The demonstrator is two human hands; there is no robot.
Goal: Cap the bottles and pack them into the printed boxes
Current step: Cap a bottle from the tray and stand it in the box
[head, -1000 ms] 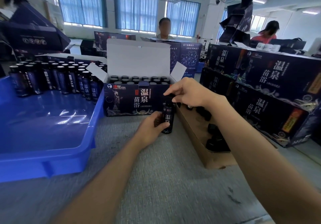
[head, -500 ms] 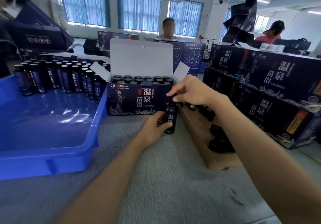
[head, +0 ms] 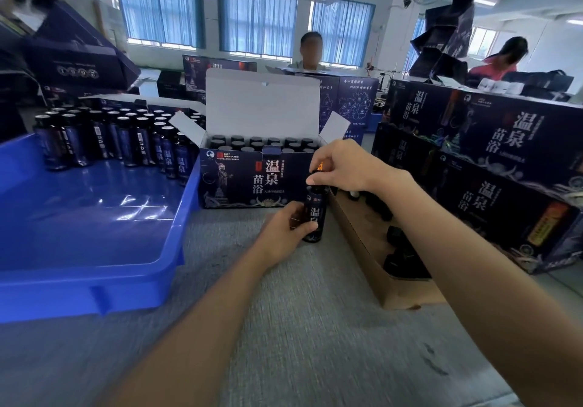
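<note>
The bottle (head: pixel 315 214) stands upright on the grey table (head: pixel 315 327), its long axis vertical, just in front of the right front corner of the open printed box (head: pixel 255 179) and just left of the near end of the cardboard tray (head: pixel 362 242) that holds loose black caps (head: pixel 407 263). The left hand (head: pixel 285 233) is wrapped around the bottle's lower body from the left, fingers closed on the label, pinning it to the table. The right hand (head: pixel 342 166) sits directly above the neck, fingertips pinched together over the top; something is gripped there, most likely the cap, though the fingers hide it and I cannot tell whether it is already seated on the thread. So the two hands are stacked along the bottle's axis: left low and steadying, right high and turning. The coming move looks like a twist about that vertical axis, and it turns on the right hand staying centred over the neck while the left stops the body from spinning. After that the bottle has only a short way to go, up and back to the left into the box, whose rows already show many capped tops. More bottles (head: pixel 126 141) stand along the far edge of the blue bin (head: pixel 94 283), well to the left.
</note>
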